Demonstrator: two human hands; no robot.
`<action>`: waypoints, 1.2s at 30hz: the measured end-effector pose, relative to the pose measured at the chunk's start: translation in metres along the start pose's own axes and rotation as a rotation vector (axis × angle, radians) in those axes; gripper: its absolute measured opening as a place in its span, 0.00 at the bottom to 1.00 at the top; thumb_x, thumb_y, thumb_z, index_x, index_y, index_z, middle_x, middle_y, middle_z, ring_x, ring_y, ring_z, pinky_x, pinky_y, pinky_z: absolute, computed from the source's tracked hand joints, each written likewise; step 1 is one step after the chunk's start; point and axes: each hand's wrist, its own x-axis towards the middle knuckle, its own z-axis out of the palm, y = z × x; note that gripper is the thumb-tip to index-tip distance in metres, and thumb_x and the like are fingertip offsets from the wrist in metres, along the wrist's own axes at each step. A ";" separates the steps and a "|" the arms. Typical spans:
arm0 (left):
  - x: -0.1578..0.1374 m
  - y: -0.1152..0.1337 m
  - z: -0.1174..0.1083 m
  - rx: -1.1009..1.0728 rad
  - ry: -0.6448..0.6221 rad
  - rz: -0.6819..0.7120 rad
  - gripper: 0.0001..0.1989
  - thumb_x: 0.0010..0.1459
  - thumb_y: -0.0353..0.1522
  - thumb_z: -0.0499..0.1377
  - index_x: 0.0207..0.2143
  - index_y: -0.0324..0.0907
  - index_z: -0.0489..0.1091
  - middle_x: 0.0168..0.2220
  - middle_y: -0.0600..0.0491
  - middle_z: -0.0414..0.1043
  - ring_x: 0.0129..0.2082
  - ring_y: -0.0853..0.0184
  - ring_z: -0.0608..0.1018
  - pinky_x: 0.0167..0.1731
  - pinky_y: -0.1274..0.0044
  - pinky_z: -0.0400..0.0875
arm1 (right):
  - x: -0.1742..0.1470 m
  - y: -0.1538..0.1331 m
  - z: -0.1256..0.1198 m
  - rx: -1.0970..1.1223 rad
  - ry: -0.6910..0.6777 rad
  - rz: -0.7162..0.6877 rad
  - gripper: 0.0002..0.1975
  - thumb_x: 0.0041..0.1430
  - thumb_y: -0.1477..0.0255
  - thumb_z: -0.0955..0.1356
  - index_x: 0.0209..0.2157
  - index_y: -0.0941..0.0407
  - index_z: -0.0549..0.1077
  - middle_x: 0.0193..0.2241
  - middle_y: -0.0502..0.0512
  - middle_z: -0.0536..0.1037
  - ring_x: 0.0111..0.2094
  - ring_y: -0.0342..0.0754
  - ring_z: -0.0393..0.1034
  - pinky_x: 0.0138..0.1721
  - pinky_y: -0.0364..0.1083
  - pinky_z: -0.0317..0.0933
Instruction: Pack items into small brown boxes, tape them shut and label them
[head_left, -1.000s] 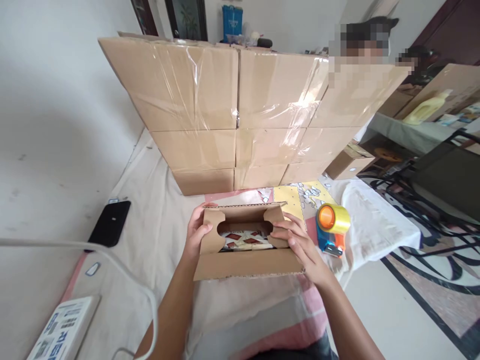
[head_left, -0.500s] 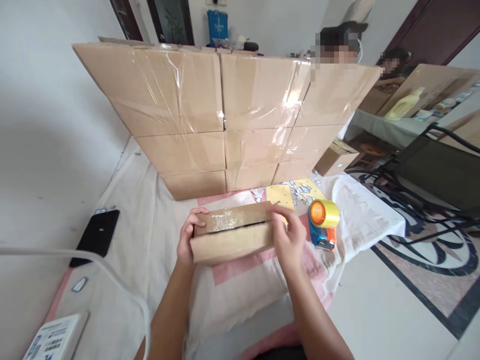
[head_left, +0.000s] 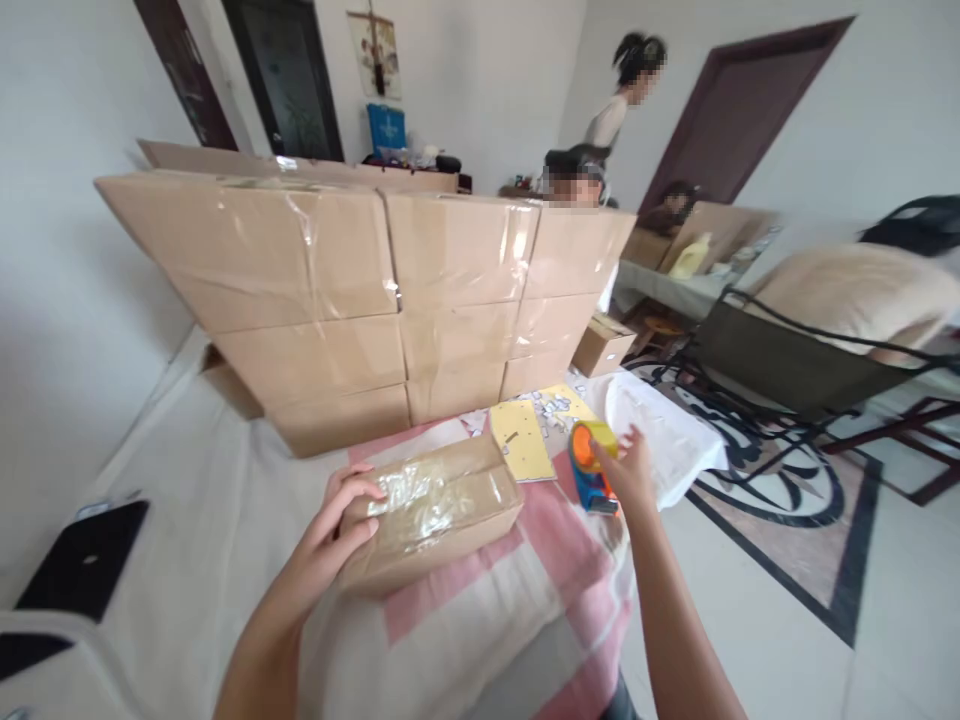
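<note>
A small cardboard box (head_left: 442, 500) lies on the cloth-covered table, clear tape shining along its closed top. My left hand (head_left: 337, 525) grips its left end, fingers over the top and thumb on the near side. To the right, my right hand (head_left: 628, 470) is at a tape dispenser (head_left: 592, 490), a blue and orange tool with a yellow tape roll (head_left: 600, 440). The thumb overlaps the roll and the other fingers are apart on its right side. Whether they touch the dispenser I cannot tell.
A wall of taped cardboard boxes (head_left: 330, 320) stands along the back. Yellow patterned sheets (head_left: 521, 440) with small paper pieces lie beyond the box. A black tablet-like object (head_left: 90, 560) is at left. A person (head_left: 855, 300) sits in a dark chair (head_left: 795, 360); other people are farther back.
My right hand has left the box and moved right to the tape dispenser. The box's top flap, raised before, now lies flat. The view has turned right and up.
</note>
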 end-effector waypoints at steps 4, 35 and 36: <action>0.002 -0.008 -0.002 0.154 0.045 0.083 0.16 0.66 0.44 0.54 0.49 0.56 0.79 0.71 0.54 0.58 0.72 0.51 0.62 0.70 0.56 0.60 | 0.022 0.023 -0.024 0.111 -0.343 0.058 0.26 0.52 0.52 0.74 0.43 0.58 0.77 0.38 0.62 0.83 0.40 0.59 0.80 0.41 0.53 0.75; -0.079 0.117 0.220 0.000 -0.028 0.334 0.24 0.71 0.39 0.56 0.21 0.41 0.71 0.29 0.51 0.65 0.31 0.69 0.73 0.31 0.77 0.69 | -0.079 -0.001 -0.032 0.682 0.323 -0.168 0.26 0.63 0.43 0.66 0.28 0.52 0.70 0.20 0.48 0.69 0.22 0.47 0.65 0.26 0.48 0.65; -0.081 0.112 0.220 0.068 0.001 0.398 0.24 0.71 0.39 0.55 0.21 0.42 0.73 0.28 0.51 0.67 0.30 0.68 0.74 0.31 0.75 0.69 | -0.089 0.000 -0.030 0.715 0.212 -0.065 0.25 0.63 0.44 0.66 0.28 0.52 0.70 0.20 0.49 0.69 0.22 0.46 0.64 0.24 0.47 0.64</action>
